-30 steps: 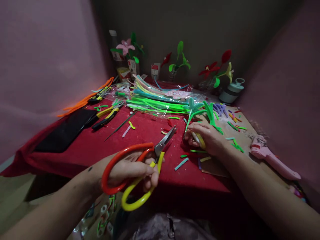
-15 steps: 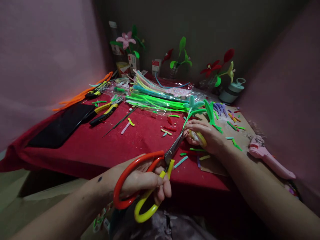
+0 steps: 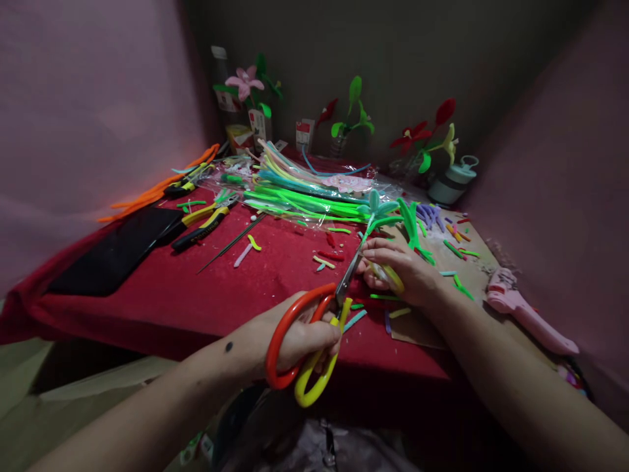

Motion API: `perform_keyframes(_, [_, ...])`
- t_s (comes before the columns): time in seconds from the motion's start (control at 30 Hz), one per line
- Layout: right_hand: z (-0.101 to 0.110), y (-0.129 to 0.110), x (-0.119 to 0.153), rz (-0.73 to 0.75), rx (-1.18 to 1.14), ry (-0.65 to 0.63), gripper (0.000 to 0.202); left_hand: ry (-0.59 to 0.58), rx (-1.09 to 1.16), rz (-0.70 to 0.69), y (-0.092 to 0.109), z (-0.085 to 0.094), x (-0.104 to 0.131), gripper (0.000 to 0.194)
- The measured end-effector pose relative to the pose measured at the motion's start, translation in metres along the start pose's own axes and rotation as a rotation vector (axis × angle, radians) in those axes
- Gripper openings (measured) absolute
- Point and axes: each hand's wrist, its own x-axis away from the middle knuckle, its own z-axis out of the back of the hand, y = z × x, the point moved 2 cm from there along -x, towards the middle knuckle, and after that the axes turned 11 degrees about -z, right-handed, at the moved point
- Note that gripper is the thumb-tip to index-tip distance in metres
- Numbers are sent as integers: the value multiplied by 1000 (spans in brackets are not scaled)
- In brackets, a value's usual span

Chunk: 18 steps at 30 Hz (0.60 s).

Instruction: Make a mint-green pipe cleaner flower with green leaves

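My left hand (image 3: 309, 334) is closed around the red and yellow handles of a pair of scissors (image 3: 350, 272). The blades point up and to the right, their tips at the fingers of my right hand (image 3: 393, 262). Between those fingers I pinch the stem of a pipe-cleaner flower (image 3: 376, 213) with pale teal petals and green leaves. A yellow ring-shaped roll (image 3: 393, 278), perhaps tape, hangs at my right palm. Where the blades meet the stem is partly hidden by my fingers.
Bundled pipe cleaners (image 3: 304, 196) lie across the red cloth (image 3: 221, 295). Pliers (image 3: 206, 223) and a black tablet-like slab (image 3: 118, 252) are at left. A pink glue gun (image 3: 531, 311) lies right, beside cut scraps on cardboard (image 3: 417, 331). Pipe-cleaner flowers (image 3: 246, 84) and a lidded cup (image 3: 455, 180) stand behind.
My left hand has moved up and right with the scissors, and the handles have come closer together. My right hand stays nearly still with the flower.
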Motion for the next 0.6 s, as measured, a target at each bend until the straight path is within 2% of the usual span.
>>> perform_keyframes(0.33, [0,-1,0,-22,4,2,23,16,-283,-63,9,5,2,17])
perform_keyframes(0.47, [0,-1,1,8,-4,-30,22,64,-349,-94,14,2,2,27])
perform_keyframes(0.6, [0,-3,2,0,-7,-2,19,118,-441,-150,22,6,2,27])
